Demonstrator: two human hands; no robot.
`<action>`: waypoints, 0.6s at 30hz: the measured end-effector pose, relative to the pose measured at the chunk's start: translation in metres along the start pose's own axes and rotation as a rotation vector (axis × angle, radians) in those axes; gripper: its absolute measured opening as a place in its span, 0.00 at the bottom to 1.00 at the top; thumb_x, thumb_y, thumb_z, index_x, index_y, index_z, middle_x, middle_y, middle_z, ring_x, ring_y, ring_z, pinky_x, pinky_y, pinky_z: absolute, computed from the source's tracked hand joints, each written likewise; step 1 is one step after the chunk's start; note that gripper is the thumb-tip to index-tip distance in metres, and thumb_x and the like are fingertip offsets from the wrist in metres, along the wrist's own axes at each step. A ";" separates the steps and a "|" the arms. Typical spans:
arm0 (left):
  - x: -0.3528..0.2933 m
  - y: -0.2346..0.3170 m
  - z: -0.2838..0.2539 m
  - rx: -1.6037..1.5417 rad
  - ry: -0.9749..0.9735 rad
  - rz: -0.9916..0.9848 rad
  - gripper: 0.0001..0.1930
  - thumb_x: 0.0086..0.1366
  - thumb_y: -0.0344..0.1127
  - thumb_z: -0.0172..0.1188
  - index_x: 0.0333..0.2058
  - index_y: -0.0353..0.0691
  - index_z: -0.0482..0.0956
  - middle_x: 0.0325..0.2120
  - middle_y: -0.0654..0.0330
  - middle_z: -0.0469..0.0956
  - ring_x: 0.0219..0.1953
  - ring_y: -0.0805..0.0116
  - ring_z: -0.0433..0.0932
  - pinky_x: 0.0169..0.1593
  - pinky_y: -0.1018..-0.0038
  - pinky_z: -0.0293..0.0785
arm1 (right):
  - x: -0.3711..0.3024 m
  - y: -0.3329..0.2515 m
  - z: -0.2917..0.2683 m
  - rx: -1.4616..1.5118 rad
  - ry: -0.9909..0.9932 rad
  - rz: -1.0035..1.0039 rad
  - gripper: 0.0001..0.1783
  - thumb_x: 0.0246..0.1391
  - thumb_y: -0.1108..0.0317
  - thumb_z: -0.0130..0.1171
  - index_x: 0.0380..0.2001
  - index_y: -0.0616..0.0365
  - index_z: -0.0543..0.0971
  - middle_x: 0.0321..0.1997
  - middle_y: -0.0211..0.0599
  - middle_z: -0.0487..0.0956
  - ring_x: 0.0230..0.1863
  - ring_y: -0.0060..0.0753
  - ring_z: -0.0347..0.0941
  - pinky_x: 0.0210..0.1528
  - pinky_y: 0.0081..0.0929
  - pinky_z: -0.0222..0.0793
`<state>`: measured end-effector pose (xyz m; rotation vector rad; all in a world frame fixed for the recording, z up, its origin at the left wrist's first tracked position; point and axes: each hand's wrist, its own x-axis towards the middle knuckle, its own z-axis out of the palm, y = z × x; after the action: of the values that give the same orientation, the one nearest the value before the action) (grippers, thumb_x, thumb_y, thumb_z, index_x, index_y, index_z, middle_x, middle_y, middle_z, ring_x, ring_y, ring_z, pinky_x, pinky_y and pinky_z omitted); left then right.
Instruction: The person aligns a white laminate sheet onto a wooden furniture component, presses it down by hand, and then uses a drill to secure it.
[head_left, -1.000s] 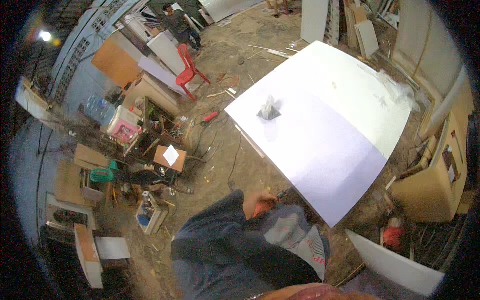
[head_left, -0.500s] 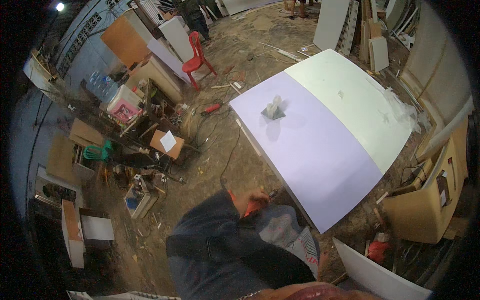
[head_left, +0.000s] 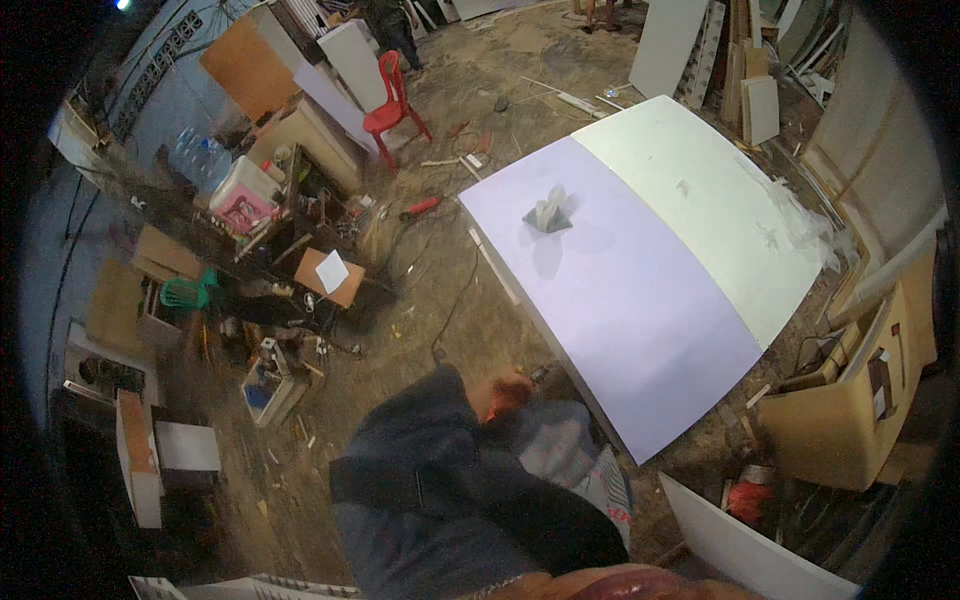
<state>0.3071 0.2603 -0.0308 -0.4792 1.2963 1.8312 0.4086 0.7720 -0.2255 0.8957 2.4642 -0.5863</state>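
My left hand (head_left: pixel 497 392) is low in the middle of the view, at the end of a dark sleeve. Its fingers are closed around an orange-red power tool (head_left: pixel 512 398), whose kind is partly hidden by the hand. A dark tip points toward the near left edge of a large panel with a pale lilac surface (head_left: pixel 640 320); I cannot tell whether they touch. On the panel lies a grey square piece with crumpled clear plastic (head_left: pixel 550 212). My right hand is out of sight.
A whitish panel section (head_left: pixel 700 190) adjoins the lilac one, with plastic film at its far right. To the left are a red chair (head_left: pixel 390 105), a small stool (head_left: pixel 330 277), a toolbox (head_left: pixel 270 385) and cables on the floor. A yellowish cabinet (head_left: pixel 830 425) stands at right.
The view has shifted a little. My left hand, still around the tool, sits slightly farther left and higher in the picture. The panel and the plastic on it look unmoved.
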 end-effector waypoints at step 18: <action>-0.064 -0.016 -0.214 -0.236 0.328 0.121 0.15 0.56 0.45 0.60 0.38 0.42 0.79 0.31 0.61 0.77 0.32 0.72 0.73 0.35 0.73 0.67 | -0.018 -0.435 0.125 -0.050 -0.691 -0.919 0.24 0.51 0.49 0.55 0.34 0.65 0.77 0.27 0.43 0.78 0.27 0.39 0.74 0.29 0.33 0.68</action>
<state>0.3262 0.0429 -0.0796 -0.8747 1.3515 2.0819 0.1597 0.3935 -0.2147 -0.4827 2.0836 -0.9152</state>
